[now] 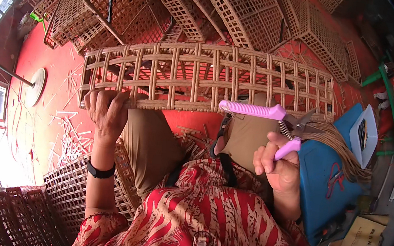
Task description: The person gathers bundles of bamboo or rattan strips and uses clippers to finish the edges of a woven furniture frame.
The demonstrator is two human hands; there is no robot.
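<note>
In the left-centre of the frame, the left hand (pixel 108 109) is gripping the lower rim of the woven panel (pixel 216 83), which stretches across the centre. I see no hand at its far end, so the panel could tip if this grip becomes loose. Right of centre, the pink-handled shears (pixel 270 112) stand with blades parted, and the right hand (pixel 278 166) has fingers curled around their lower handle. A careless squeeze could nick the panel's rim, or the strand bundle (pixel 347 150) just beside, at the right.
</note>
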